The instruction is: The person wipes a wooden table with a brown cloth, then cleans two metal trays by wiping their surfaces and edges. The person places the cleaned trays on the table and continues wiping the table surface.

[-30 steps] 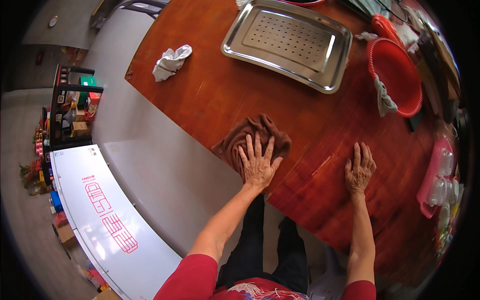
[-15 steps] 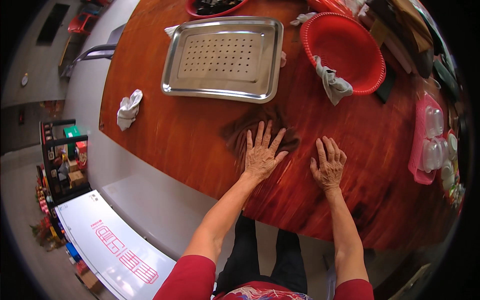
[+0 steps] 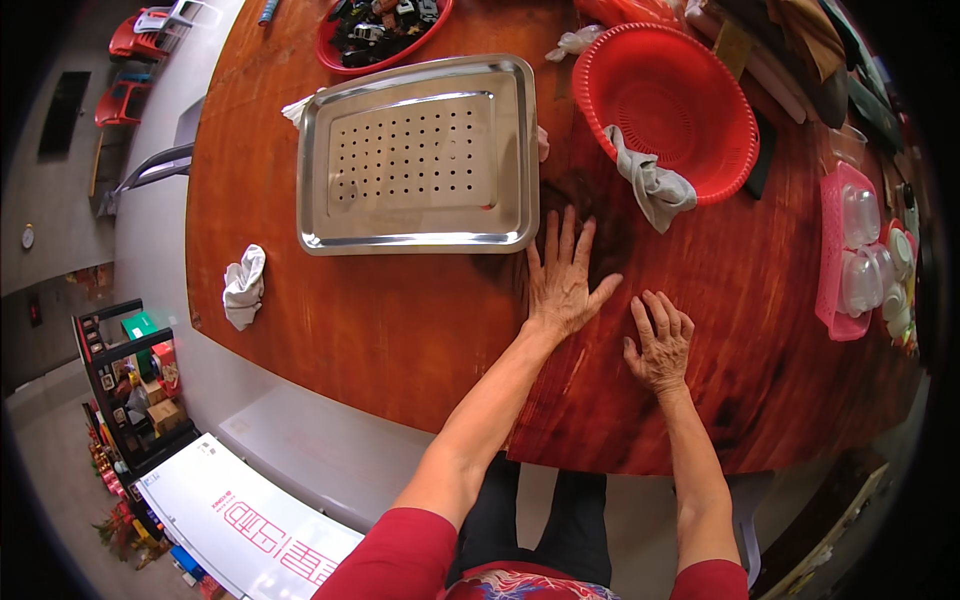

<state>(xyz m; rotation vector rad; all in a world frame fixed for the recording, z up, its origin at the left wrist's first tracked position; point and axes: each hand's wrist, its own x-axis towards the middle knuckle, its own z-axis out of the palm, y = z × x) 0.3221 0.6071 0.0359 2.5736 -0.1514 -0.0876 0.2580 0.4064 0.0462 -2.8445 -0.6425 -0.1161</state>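
Observation:
My left hand (image 3: 565, 285) lies flat with spread fingers, pressing on a dark brown cloth (image 3: 578, 195). Much of that cloth is hidden by the hand, and it reaches to the right edge of a perforated steel tray (image 3: 420, 242). My right hand (image 3: 660, 343) rests palm down on the reddish wooden table (image 3: 780, 400), fingers stretched out and holding nothing. Beyond both hands stands a red plastic basin (image 3: 660, 90), with a knotted grey cloth (image 3: 655, 185) hanging over its near rim.
A crumpled white cloth (image 3: 243, 287) lies near the table's left edge. A red bowl of small dark items (image 3: 378, 35) stands at the back. To the right is a pink basket (image 3: 832, 250) with clear plastic containers (image 3: 862, 280). Bags crowd the far right corner.
My left hand has slid the brown cloth forward and right, to beside the tray. My right hand stays nearly in place. The view has shifted, showing more of the far bowl.

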